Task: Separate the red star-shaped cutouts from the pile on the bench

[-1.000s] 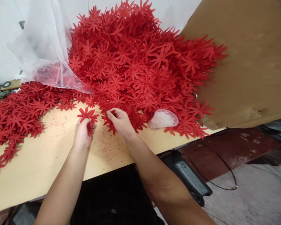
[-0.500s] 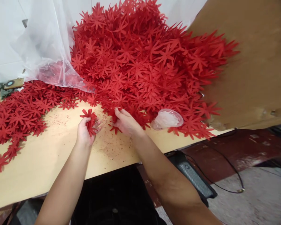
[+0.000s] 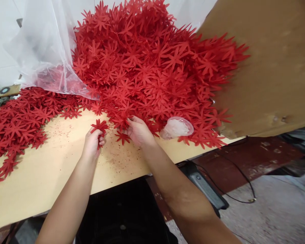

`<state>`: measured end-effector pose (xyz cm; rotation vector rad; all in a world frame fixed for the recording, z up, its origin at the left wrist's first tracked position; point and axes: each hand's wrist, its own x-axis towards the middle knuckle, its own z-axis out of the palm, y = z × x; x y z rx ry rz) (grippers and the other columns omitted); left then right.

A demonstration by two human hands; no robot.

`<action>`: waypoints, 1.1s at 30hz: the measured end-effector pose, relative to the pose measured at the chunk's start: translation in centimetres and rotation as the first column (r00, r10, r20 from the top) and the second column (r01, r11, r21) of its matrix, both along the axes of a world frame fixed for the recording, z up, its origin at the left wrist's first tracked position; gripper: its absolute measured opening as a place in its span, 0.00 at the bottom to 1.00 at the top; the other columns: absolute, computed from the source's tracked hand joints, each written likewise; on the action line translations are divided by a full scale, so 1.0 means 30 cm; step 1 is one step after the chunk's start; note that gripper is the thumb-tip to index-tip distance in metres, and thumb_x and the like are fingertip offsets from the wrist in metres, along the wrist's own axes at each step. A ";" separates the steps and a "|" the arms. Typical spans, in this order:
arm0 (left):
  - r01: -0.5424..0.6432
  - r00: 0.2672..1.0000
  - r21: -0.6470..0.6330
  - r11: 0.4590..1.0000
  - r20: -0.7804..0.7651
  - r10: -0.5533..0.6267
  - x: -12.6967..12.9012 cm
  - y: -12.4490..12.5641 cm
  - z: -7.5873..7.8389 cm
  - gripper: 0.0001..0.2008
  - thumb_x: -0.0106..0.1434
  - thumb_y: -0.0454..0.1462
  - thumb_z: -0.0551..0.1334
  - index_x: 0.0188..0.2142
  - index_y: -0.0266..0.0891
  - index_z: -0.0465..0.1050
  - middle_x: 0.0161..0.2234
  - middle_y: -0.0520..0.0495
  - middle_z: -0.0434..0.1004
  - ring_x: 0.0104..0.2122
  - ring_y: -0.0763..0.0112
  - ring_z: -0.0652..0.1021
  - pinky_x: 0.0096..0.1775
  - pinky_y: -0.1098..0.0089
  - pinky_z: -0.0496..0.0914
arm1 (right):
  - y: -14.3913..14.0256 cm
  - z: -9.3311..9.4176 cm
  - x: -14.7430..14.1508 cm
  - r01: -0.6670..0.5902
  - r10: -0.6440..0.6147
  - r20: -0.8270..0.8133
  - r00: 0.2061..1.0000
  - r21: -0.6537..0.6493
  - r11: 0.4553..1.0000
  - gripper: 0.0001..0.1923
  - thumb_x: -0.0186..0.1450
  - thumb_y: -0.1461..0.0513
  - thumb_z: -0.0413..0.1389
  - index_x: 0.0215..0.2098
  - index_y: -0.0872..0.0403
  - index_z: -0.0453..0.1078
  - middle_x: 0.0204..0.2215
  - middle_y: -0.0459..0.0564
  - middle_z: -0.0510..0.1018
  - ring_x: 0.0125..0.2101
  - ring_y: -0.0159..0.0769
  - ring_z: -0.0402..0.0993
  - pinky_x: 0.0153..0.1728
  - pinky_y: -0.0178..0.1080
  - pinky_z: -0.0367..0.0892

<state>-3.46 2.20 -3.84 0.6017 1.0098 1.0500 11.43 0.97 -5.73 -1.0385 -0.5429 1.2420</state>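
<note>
Pale tabletop, 8 o'clock | heap of red flower cutouts, 12 o'clock | smaller red pile, 9 o'clock | right hand, fingers bent at heap's 7 o'clock edge, grip unclear | left hand, its 9 o'clock, gripping held flower cutouts

- Ten o'clock: white wall, tiled, joints visible.
- Two o'clock: brown panel, surface marked.
- Eight o'clock: pale tabletop.
- Four o'clock: grey floor, mottled.
</note>
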 end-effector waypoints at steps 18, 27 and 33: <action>0.026 0.990 0.143 0.989 -0.137 -0.006 0.038 -0.038 -0.035 0.08 0.47 0.37 0.70 0.22 0.35 0.74 0.19 0.51 0.73 0.23 0.77 0.71 0.30 0.73 0.66 | 0.007 0.004 -0.042 0.144 -0.147 0.151 0.978 0.027 0.989 0.24 0.46 0.45 0.64 0.26 0.50 0.60 0.18 0.38 0.66 0.17 0.25 0.60 0.16 0.32 0.56; 0.078 0.997 0.163 0.984 0.013 -0.081 0.052 -0.048 -0.033 0.12 0.44 0.37 0.73 0.30 0.37 0.78 0.30 0.49 0.80 0.33 0.72 0.77 0.42 0.69 0.69 | -0.024 0.010 -0.064 -0.040 0.029 0.124 0.992 0.084 0.996 0.27 0.40 0.52 0.70 0.34 0.49 0.65 0.25 0.40 0.73 0.25 0.28 0.69 0.29 0.36 0.68; 0.009 0.999 0.136 0.991 0.040 -0.015 0.056 -0.042 -0.034 0.09 0.43 0.32 0.72 0.24 0.37 0.74 0.23 0.53 0.76 0.27 0.76 0.74 0.38 0.72 0.69 | -0.021 -0.008 -0.086 -0.010 -0.009 0.256 0.967 0.075 0.997 0.23 0.48 0.42 0.63 0.24 0.51 0.64 0.19 0.41 0.69 0.20 0.28 0.64 0.22 0.34 0.62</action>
